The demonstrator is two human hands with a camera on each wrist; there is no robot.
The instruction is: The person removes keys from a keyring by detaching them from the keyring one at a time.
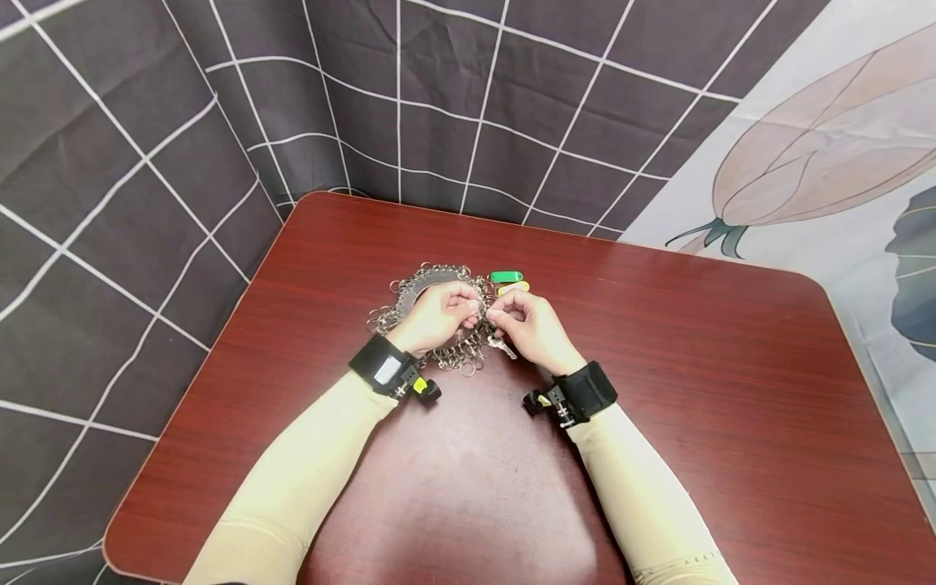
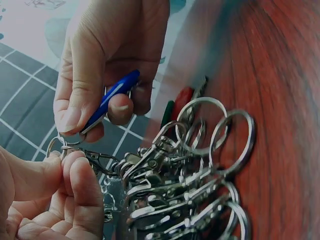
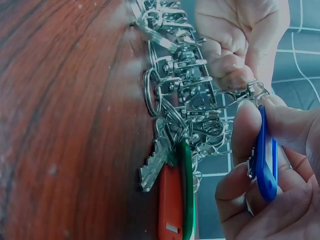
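Observation:
My left hand (image 1: pixel 439 318) pinches a small metal split ring (image 2: pixel 52 146) on a swivel clasp between thumb and fingers. Close beside it, my right hand (image 1: pixel 537 331) grips a blue key tag (image 3: pixel 266 160), its small loop meeting the split ring at the fingertips. Whether the loop is threaded onto the ring I cannot tell. Beneath both hands lies a round cluster of metal swivel clasps with rings (image 1: pixel 457 355) around a flat grey disc (image 1: pixel 411 296). A silver key (image 3: pixel 154 162) hangs at the cluster's right side. The blue tag is hidden in the head view.
A green tag (image 1: pixel 506 277) and a yellow tag (image 1: pixel 513 288) lie at the cluster's far right. A red-orange tag (image 3: pixel 170 200) shows in the right wrist view. The reddish wooden table (image 1: pixel 702 349) meets a dark checked curtain (image 1: pixel 439 97) behind.

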